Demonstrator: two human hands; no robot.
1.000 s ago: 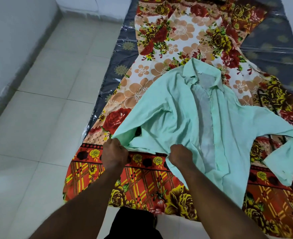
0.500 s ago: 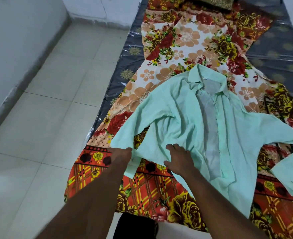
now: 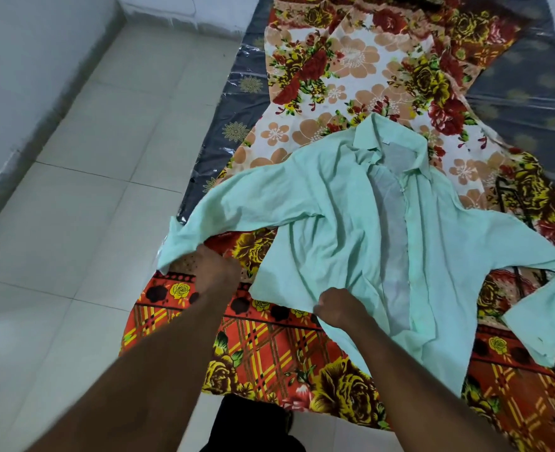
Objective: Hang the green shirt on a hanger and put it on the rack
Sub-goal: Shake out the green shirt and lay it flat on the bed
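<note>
The green shirt lies front-up and unbuttoned on a floral bedsheet, collar pointing away from me. Its left sleeve is stretched out toward the floor, and my left hand grips that sleeve just behind the cuff. My right hand is curled round the near hem of the shirt's left front panel. The right sleeve trails off toward the right edge of the frame. A dark hanger lies on the sheet beyond the right shoulder, mostly hidden in the pattern. No rack is in view.
The floral sheet covers a plastic-wrapped grey mattress on the floor. White floor tiles spread to the left, bounded by a pale wall. My dark-clad leg shows at the bottom.
My left hand has pulled the left sleeve outward to the left, straightening it. My right hand went from lying flat on the shirt to gripping the hem. The camera moved closer.
</note>
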